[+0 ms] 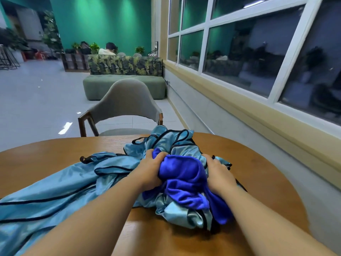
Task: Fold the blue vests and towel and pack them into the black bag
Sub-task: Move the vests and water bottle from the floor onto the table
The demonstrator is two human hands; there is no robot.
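A crumpled royal-blue towel (184, 180) lies on top of a heap of shiny light-blue vests with black trim (166, 143) on the round wooden table (55, 154). My left hand (149, 170) grips the towel's left side with curled fingers. My right hand (219, 174) grips its right side. Another light-blue vest (46, 196) spreads over the table's left and hangs toward me. Thin black edges show under the heap at the right; I cannot tell whether they belong to the black bag.
A grey chair with wooden arms (123, 106) stands at the table's far side. Behind it are a green bench (125, 85) and a leaf-patterned sofa back, with a person sitting beyond. A wall with windows (258, 52) runs along the right.
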